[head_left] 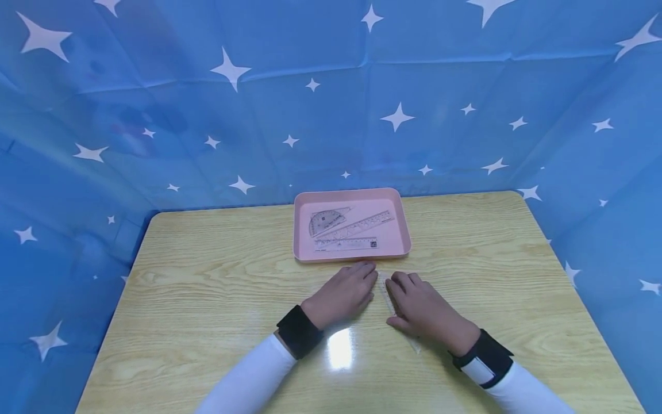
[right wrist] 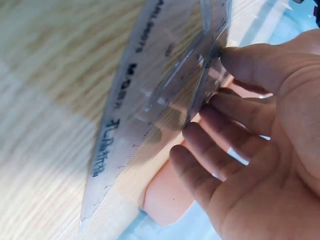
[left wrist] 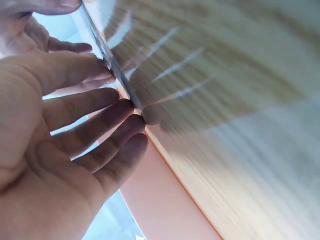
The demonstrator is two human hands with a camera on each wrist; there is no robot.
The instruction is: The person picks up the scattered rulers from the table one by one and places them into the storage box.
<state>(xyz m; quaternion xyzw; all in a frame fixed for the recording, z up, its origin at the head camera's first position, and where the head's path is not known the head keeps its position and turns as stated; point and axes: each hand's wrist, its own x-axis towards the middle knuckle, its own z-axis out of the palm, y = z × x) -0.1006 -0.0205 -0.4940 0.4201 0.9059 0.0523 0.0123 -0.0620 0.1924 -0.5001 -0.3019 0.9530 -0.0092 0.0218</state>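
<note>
Clear plastic is what we find under our hands: a transparent set square (right wrist: 165,95), printed with a scale and dark lettering, lies on the wooden table (head_left: 207,299) just short of the near rim of a pink tray (head_left: 302,230). In the head view it shows only as a faint strip (head_left: 387,296) between our two hands, running back toward the table's near edge. Our right hand (head_left: 421,307) lies palm down over it, fingers nearly straight and a little spread; the right wrist view shows its fingertips (right wrist: 235,57) against the edge of the set square, and we cannot tell whether the thumb closes on it. Our left hand (head_left: 343,293) lies flat just beside, fingers extended toward the tray; in the left wrist view its fingertips (left wrist: 127,107) meet the thin edge of the plastic, relaxed and holding nothing. The tray sits at the middle of the table's far edge and carries a protractor (head_left: 327,221), a long ruler (head_left: 362,225) laid at a slant, and a shorter ruler (head_left: 345,244) along its near wall. We wear white sleeves (head_left: 248,379) with black wrist bands (head_left: 300,332). A blue cloth with white stars (head_left: 331,103) hangs behind and beside the table.
</note>
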